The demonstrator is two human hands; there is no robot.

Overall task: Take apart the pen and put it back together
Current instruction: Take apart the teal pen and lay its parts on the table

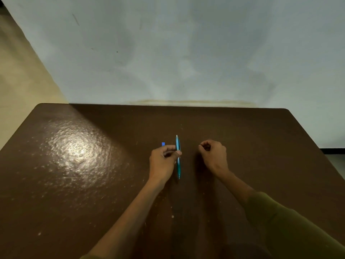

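A translucent teal pen lies lengthwise on the brown table, its tip pointing away from me. My left hand pinches the pen near its middle between thumb and fingers. A small blue piece sits on the table just beyond my left hand; what it is cannot be told. My right hand rests to the right of the pen, apart from it, with its fingers curled in; whether it holds some small part is hidden.
The table's far edge meets a pale grey wall. A bright glare patch lies on the left of the tabletop. Floor shows past the table's left and right edges.
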